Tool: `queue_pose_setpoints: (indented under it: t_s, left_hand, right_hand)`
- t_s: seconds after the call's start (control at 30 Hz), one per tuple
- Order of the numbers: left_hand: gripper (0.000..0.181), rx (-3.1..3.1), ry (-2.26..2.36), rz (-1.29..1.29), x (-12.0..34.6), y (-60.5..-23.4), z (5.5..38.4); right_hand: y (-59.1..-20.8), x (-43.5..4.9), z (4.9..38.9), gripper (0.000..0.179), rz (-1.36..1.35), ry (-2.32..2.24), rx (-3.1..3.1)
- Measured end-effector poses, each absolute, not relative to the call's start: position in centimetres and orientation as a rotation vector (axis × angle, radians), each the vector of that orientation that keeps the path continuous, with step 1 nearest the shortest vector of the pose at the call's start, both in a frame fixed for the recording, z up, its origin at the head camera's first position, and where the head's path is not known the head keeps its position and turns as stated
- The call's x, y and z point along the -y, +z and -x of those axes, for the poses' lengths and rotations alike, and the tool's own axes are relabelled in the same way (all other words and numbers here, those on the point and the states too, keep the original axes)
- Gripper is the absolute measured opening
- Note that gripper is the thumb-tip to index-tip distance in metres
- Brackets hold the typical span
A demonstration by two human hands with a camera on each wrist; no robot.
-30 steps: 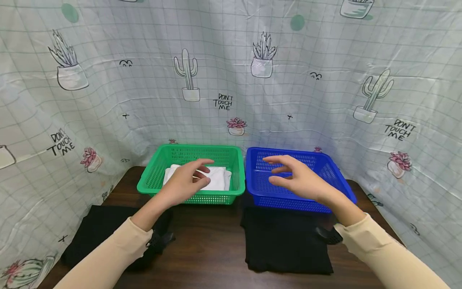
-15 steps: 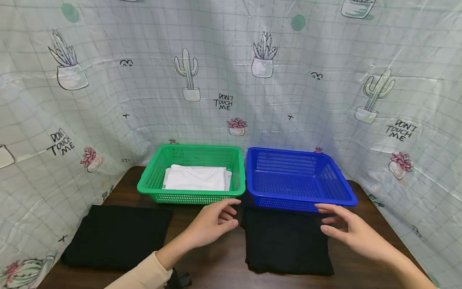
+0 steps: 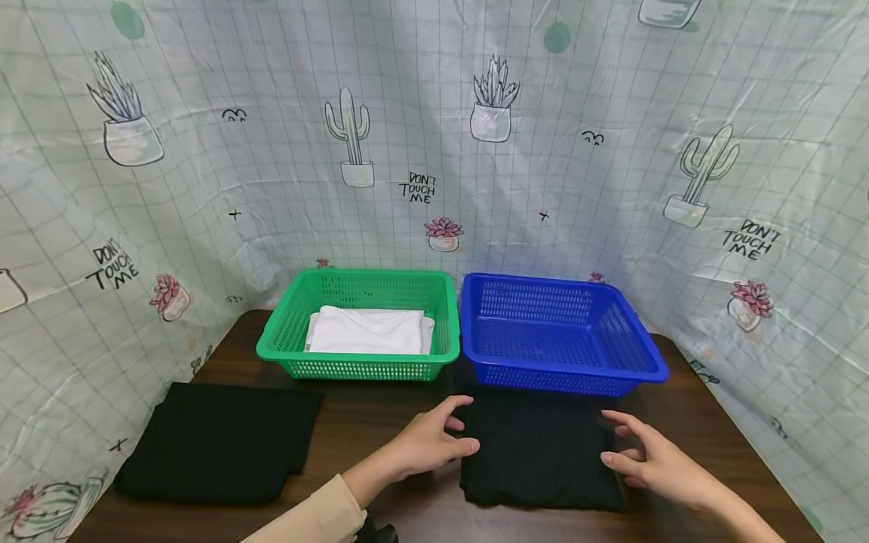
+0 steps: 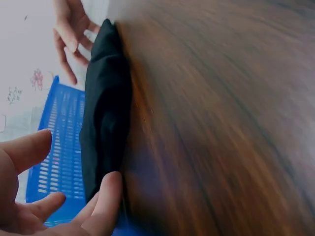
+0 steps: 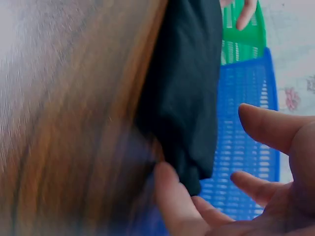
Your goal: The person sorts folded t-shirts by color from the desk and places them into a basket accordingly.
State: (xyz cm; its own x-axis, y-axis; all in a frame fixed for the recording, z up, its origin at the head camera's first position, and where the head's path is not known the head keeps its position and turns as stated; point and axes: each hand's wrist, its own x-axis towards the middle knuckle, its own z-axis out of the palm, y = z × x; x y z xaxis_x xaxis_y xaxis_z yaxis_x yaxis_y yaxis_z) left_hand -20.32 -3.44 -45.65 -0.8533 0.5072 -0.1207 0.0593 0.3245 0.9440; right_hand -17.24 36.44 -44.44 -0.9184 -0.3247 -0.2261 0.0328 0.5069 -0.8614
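Observation:
A folded black cloth [image 3: 539,456], apparently a garment, lies on the dark wooden table in front of the blue basket. My left hand [image 3: 434,441] is at its left edge, thumb and fingers spread apart with the fingertips overlapping the cloth. At the opposite edge is my right hand [image 3: 648,461], its fingers loosely bent and holding nothing. In the left wrist view a fingertip [image 4: 110,189] sits right against the side of the cloth [image 4: 106,108], close to the tabletop. The right wrist view has a fingertip [image 5: 166,174] beside the near corner of the cloth [image 5: 187,93].
Behind the cloth stands a blue perforated basket [image 3: 566,369] with nothing inside. Left of it, a green basket [image 3: 360,363] contains folded white cloth [image 3: 370,332]. Another folded black cloth [image 3: 213,445] lies at the table's left. A patterned curtain [image 3: 285,151] surrounds the table.
Both hands have come down from over the baskets to the sides of the right black cloth. The left hand moved rightward and toward me; the right swung out right, then inward.

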Motion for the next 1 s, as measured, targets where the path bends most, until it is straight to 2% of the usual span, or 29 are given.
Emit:
queue_pose_setpoints:
  t_s: [0.23,0.43,0.73,1.0]
  left_hand:
    - [0.076,-2.161,1.578,-0.431,2.0,-46.3,20.7]
    - [0.069,-2.179,1.598,-0.407,1.1,-46.8,20.8]
    - [0.064,-2.120,1.686,-0.283,0.8,-47.0,20.8]
    - [0.062,-2.099,1.744,-0.236,0.7,-47.5,20.8]
  right_hand:
    - [-45.3,-35.4,17.6,0.084,0.247,-1.356,-2.378]
    - [-45.9,-34.4,17.8,0.082,0.280,-1.404,-2.358]
    - [-46.2,-33.5,17.6,0.079,0.113,-1.516,-2.250]
    - [-46.7,-32.5,17.8,0.079,0.161,-1.578,-2.267]
